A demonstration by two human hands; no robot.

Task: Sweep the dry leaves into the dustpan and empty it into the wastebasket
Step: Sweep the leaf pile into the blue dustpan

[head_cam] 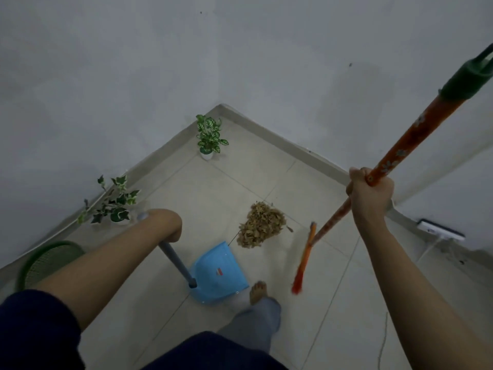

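My right hand (369,194) is closed in a full fist around the orange broom handle (405,148), well below its green cap, which I judge gives me leverage to swing the head across the tiles. My left hand (166,225) is wrapped around the top of the grey dustpan handle (176,261); the wrist hides the fingers from me, but the pole runs straight out from under the hand, so I take it as a firm grip.

The blue dustpan (218,273) sits on the floor (333,303) with its open mouth turned toward the dry leaves (260,225), its lip just beside the near edge of the heap. It looks set there as a catcher, so a single stroke can carry the leaves in. The broom head (302,265) hangs on the far side of the pile from the pan, near my bare foot (258,291), bristles low, apparently ready to push toward the pan.

The leaves lie gathered in one heap, none in the pan as far as I can see. The green wastebasket (49,259) stands at my left by the wall, near an ivy plant (114,204); a second small potted plant (209,138) sits in the corner.
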